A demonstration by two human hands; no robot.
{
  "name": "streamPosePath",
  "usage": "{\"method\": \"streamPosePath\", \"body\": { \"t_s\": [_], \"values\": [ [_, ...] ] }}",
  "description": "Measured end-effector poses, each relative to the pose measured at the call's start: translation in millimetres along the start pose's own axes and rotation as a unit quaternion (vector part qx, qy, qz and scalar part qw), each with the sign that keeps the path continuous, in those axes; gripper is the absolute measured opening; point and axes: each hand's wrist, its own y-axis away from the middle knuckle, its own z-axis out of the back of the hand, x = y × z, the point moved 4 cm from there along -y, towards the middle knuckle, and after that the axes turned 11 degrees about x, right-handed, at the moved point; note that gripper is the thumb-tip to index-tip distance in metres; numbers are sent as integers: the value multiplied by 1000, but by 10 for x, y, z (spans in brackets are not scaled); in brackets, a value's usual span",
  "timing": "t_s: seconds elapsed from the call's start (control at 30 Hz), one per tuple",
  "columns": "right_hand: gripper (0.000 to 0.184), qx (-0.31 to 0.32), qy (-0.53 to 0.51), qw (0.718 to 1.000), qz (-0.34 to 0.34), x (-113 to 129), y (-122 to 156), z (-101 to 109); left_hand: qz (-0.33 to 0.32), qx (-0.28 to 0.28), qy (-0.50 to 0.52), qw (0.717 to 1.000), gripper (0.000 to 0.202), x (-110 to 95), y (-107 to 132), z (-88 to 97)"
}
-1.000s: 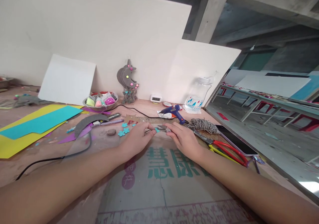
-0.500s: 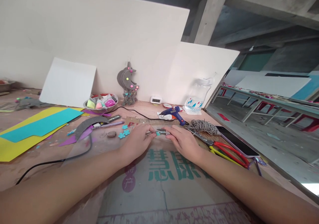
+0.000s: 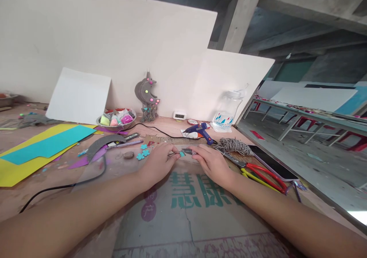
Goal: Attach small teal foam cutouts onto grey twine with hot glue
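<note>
The right hand [image 3: 210, 161] grips a slim dark tool [image 3: 188, 151] at its ten o'clock, now slightly nearer three, axis nine-to-three, tip toward nine; the left hand [image 3: 157, 161] pinches a thin stick [image 3: 173, 154] by a teal piece [image 3: 182, 154].

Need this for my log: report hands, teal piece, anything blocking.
Left hand pinching a thin item. Right hand holding a dark tool. Teal piece between them. Glue gun beyond, not blocking.

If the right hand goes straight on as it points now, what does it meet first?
The right hand would probably meet the teal piece, past the dark tool it seems to hold, before the left hand; depth is unclear.
</note>
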Motion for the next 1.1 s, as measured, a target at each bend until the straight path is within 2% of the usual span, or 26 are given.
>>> {"method": "streamPosePath", "body": {
  "t_s": [0.13,0.37,0.87,1.1],
  "values": [
    [29,-17,-49,997,-50,-72,-9,-5,20,0,28,999,16,31,-2,2],
    [30,-14,-3,1000,-23,-36,-13,23,55,5,70,996,20,89,-13,-10],
    [29,-5,-1,1000,-16,-12,-18,-4,48,-1,54,997,17,80,-18,5],
    [30,-16,-38,998,-51,-78,-9,-19,68,1,92,993,22,145,-32,-21]
  ]
}}
